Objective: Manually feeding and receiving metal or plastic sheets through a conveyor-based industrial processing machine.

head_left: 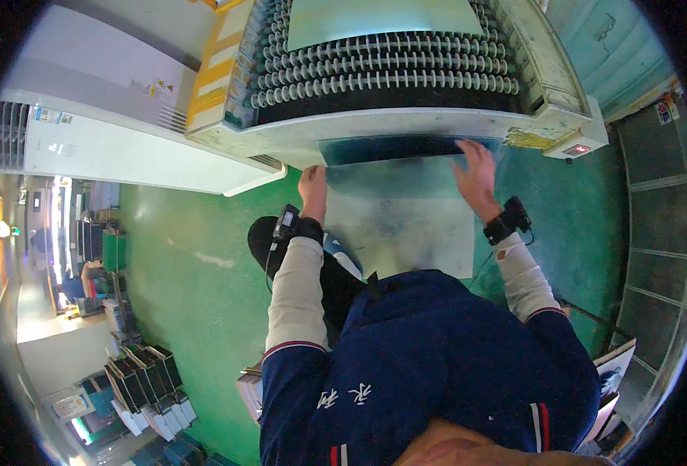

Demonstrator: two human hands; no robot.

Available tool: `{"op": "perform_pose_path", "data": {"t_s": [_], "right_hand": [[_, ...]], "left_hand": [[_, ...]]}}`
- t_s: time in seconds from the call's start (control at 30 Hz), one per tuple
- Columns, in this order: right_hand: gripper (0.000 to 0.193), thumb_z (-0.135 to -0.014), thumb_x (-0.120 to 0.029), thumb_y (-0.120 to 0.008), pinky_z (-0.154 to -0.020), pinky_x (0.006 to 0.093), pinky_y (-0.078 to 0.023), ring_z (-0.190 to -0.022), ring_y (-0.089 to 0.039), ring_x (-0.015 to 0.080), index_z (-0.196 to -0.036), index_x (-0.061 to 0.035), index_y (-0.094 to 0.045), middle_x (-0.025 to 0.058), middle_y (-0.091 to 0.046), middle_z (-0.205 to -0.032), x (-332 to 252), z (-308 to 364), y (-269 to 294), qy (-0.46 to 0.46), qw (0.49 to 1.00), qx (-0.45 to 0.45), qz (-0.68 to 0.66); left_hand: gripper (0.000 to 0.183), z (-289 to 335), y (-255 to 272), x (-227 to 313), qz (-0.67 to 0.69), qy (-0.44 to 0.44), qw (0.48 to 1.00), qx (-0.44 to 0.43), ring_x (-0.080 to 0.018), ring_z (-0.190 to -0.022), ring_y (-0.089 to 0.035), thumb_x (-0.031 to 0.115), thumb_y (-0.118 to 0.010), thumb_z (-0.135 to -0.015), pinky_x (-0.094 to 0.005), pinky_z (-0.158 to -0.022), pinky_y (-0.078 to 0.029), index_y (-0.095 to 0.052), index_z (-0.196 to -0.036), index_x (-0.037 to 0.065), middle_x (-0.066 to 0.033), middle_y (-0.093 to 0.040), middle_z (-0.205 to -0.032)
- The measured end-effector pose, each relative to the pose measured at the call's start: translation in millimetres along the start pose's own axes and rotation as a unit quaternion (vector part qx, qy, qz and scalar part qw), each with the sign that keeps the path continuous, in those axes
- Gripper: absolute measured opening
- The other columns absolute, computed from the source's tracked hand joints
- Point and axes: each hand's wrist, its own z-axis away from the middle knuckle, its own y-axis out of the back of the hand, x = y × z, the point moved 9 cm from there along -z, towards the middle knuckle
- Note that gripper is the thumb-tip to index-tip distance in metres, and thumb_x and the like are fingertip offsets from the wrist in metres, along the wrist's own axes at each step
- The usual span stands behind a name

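Both hands were up at the mouth of the machine. The left hand [311,186] was clamped on the left edge of a large, thin, pale rectangular sheet with a blue-green sheen [401,221], fingers curled round its edge. The right hand [477,167] lay flat and spread on the sheet's upper right corner, palm down, pressing rather than gripping.

The sheet hung between the two hands, its top edge at the dark slot in the off-white front of the roller machine [405,128] and its lower part reaching down toward the person's chest, over the green floor [196,272]. Whether the top edge was actually inside the slot could not be told.

Above the slot ran rows of black rollers ringed with pale discs [382,70], and on them lay a second flat greenish sheet [382,19]. A small red-lit box [577,149] sat at the machine's right corner.

Each wrist carried a black strap with a small black device: one on the left wrist [286,221], one on the right wrist [506,221]. The sleeves were cream at the forearm, under a dark blue jacket [436,349].

Down at lower left, well apart from the hands, stood stacks of dark, pale-edged bundles [145,380].
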Motion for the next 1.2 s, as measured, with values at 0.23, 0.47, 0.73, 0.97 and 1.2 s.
{"op": "perform_pose_path", "data": {"t_s": [0.23,0.47,0.73,0.97,1.2], "right_hand": [[0.023,-0.08,-0.017,-0.066,-0.081,0.0423,-0.047,-0.094,-0.06,0.0317,-0.1,-0.0078,-0.063,0.0116,-0.064,-0.096,-47.4,12.0,-98.2,0.062,0.973,-0.224,-0.002],[0.014,-0.079,-0.02,-0.063,-0.068,0.0502,-0.048,-0.078,-0.062,0.0371,-0.078,-0.0061,-0.064,0.0141,-0.063,-0.075,-62.0,31.0,-128.4,0.112,0.952,-0.283,-0.037],[0.023,-0.081,-0.028,-0.067,-0.061,0.0419,-0.046,-0.072,-0.063,0.0283,-0.076,-0.006,-0.062,0.0145,-0.06,-0.073,-35.4,-34.8,2.0,-0.057,0.971,-0.198,-0.122],[0.011,-0.091,-0.009,-0.062,-0.066,0.0248,-0.046,-0.078,-0.06,0.0108,-0.098,-0.0011,-0.066,0.0001,-0.065,-0.084,-9.9,-42.1,48.6,-0.294,0.723,0.025,-0.625],[0.013,-0.085,-0.006,-0.068,-0.069,0.0334,-0.055,-0.078,-0.066,0.0203,-0.096,0.0,-0.067,0.0084,-0.067,-0.089,-39.2,-18.0,-6.8,-0.332,0.669,-0.138,-0.65]], "left_hand": [[0.03,24.8,14.8,5.9,-0.025,0.048,0.997,-0.057,-0.0129,-0.077,-0.06,0.024,-0.066,-0.086,-0.0286,-0.072,-0.048,-0.066,-0.102,-0.001,-0.0053,-0.066,-0.089],[0.028,13.1,88.2,31.4,-0.144,-0.068,0.984,-0.086,-0.0197,-0.077,-0.066,0.026,-0.068,-0.083,-0.032,-0.071,-0.051,-0.069,-0.097,0.001,-0.0102,-0.07,-0.086],[0.038,6.9,187.4,45.2,-0.421,-0.083,0.903,-0.001,-0.0349,-0.085,-0.067,0.034,-0.064,-0.08,-0.041,-0.076,-0.051,-0.07,-0.098,0.001,-0.0199,-0.069,-0.092],[0.043,2.4,186.2,36.7,-0.401,-0.061,0.914,0.0,-0.0366,-0.088,-0.067,0.039,-0.065,-0.079,-0.0433,-0.081,-0.051,-0.07,-0.096,-0.001,-0.0218,-0.069,-0.091],[0.045,2.3,178.1,37.4,-0.417,-0.054,0.907,-0.024,-0.0369,-0.09,-0.066,0.04,-0.064,-0.08,-0.0431,-0.081,-0.051,-0.07,-0.096,-0.003,-0.0228,-0.069,-0.093]]}}
